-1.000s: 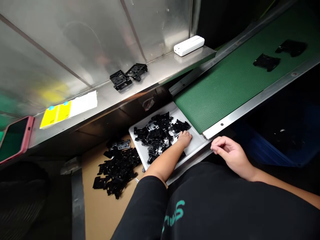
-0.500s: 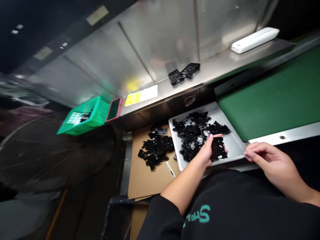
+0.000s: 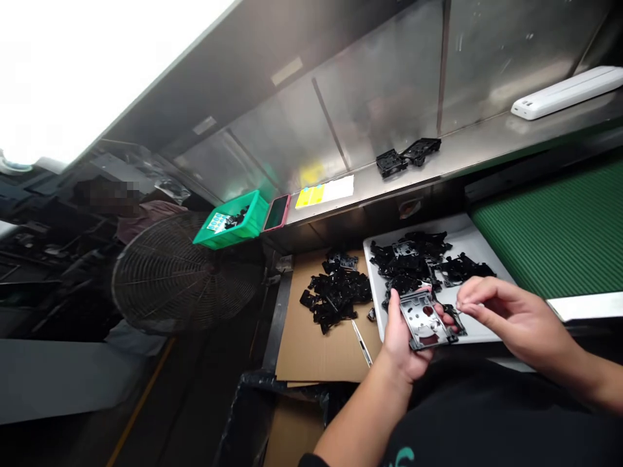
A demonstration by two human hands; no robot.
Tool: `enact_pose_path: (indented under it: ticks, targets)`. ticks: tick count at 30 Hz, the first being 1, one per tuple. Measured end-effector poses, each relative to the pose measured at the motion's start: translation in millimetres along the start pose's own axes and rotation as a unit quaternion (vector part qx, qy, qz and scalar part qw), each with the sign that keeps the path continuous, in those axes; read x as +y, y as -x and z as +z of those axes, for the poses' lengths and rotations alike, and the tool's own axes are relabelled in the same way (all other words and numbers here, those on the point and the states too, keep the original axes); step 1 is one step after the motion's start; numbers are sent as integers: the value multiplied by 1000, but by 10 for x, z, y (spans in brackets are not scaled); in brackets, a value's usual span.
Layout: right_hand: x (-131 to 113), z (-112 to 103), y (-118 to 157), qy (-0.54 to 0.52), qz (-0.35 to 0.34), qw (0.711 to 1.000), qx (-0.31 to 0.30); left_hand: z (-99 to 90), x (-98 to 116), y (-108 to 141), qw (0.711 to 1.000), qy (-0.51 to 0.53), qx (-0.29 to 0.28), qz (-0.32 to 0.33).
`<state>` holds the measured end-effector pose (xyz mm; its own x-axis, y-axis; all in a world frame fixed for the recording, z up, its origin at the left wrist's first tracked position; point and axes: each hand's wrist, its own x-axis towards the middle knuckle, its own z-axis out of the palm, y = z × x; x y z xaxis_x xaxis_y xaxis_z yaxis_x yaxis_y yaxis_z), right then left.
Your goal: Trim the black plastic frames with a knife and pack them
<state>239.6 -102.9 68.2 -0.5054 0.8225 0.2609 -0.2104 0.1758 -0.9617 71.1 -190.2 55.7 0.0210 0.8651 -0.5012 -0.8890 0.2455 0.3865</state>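
The left hand (image 3: 402, 340) cradles a black plastic frame (image 3: 422, 319) on curled fingers above the white tray's (image 3: 467, 224) front edge — the right hand's (image 3: 516, 318) fingertips pinch together beside it, on what I cannot tell — leaving a heap of black frames (image 3: 406, 263) on the tray and a second heap (image 3: 335, 295) on the cardboard sheet (image 3: 316, 350).

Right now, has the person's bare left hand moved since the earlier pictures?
Yes: the bare left hand has moved back toward the near edge of the white tray, lifting a black plastic part.
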Motion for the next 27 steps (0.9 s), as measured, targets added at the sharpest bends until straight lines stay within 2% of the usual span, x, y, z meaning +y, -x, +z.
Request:
enact_pose_path:
  ticks: [4,7,10,13,17,23,27]
  targets:
    - [25,132,4,-10,7,1000,-6,-63,59,72,999,29,24,-11]
    - [-41,211,-1,-16,1,1000,-1,-41,121,158,999,19,33,-12]
    - [-146,274,-31,-38,-24,999,6,41,185,255,1000,15,19,-18]
    - [-196,314,-61,-85,-21,996,10,113,235,318,1000,-1,-3,-23]
    - [-222,336,-53,-117,-1,993,21,172,233,369,999,-28,-20,-34]
    - [-226,320,-14,-190,36,981,-13,212,179,348,996,-72,-33,-30]
    - [-214,268,-8,-188,42,981,-17,250,143,307,994,-102,-16,-38]
